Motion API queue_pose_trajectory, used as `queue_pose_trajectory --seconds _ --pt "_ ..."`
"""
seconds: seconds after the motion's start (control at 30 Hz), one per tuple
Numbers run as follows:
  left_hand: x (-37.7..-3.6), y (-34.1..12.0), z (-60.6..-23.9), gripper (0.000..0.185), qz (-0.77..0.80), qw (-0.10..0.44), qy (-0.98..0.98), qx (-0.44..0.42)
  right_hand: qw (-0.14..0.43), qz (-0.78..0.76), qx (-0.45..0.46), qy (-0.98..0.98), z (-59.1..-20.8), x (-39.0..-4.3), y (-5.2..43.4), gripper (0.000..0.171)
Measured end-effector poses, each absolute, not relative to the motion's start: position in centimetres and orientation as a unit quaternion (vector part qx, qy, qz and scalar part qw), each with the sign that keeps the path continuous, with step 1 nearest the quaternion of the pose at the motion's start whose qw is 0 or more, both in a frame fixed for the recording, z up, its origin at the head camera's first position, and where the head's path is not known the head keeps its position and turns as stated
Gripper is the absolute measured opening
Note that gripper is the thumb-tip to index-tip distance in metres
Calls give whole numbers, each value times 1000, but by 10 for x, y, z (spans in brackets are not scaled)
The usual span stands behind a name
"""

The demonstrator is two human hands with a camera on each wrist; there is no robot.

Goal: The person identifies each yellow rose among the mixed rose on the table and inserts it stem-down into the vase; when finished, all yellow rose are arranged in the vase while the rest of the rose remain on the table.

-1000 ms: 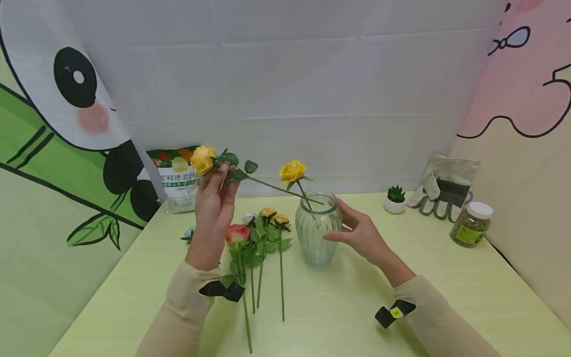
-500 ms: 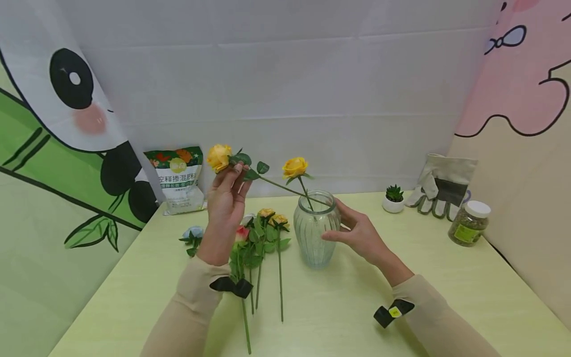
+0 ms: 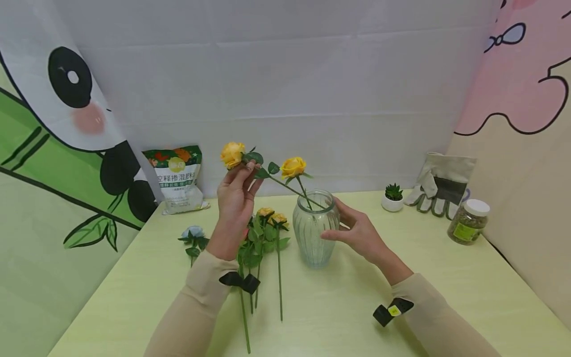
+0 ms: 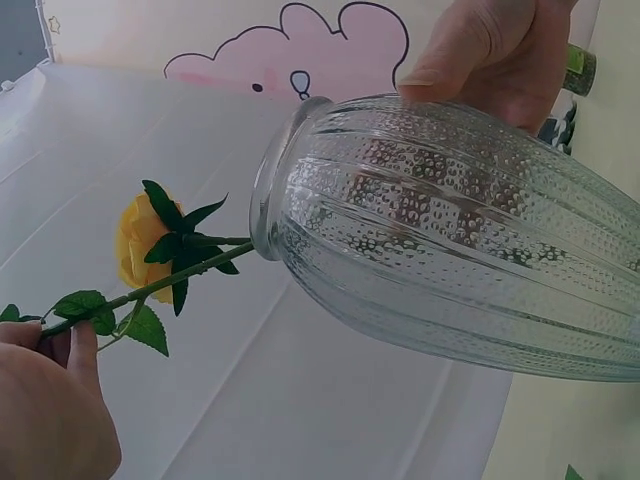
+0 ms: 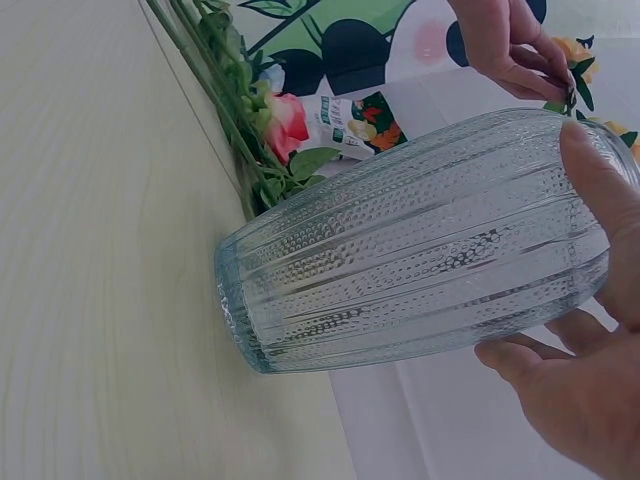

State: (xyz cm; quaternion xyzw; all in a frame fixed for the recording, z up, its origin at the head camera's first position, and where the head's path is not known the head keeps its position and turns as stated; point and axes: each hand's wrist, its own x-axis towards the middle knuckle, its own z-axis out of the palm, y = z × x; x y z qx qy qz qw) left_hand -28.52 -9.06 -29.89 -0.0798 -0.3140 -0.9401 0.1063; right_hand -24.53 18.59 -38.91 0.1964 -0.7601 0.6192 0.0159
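Note:
In the head view my left hand (image 3: 234,203) pinches the stem of a yellow rose (image 3: 232,154) just below its bloom. The stem slants down to the right, and its lower end reaches into the mouth of a ribbed clear glass vase (image 3: 314,238). A second yellow rose (image 3: 293,167) stands in that vase, leaning left above the rim. My right hand (image 3: 360,233) holds the upright vase from its right side, thumb in front and fingers behind. The left wrist view shows both stems meeting at the vase's rim (image 4: 270,185).
Several flowers lie left of the vase, among them yellow roses (image 3: 277,220) and a blue flower (image 3: 194,233); my left arm partly covers them. A printed bag (image 3: 178,183) stands at the back left. At the right are a small potted succulent (image 3: 393,198), gloves (image 3: 441,191) and a jar (image 3: 468,223).
My left hand has moved right with the yellow rose, and its stem reaches a little further into the vase's mouth. My right hand keeps its hold on the vase.

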Motion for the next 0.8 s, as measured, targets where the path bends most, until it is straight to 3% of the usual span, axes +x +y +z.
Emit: queue_pose_trajectory --seconds 0.8 --pt "-285 -67 -296 27 -913 93 -382 -113 14 618 199 -760 -388 -244 186 92"
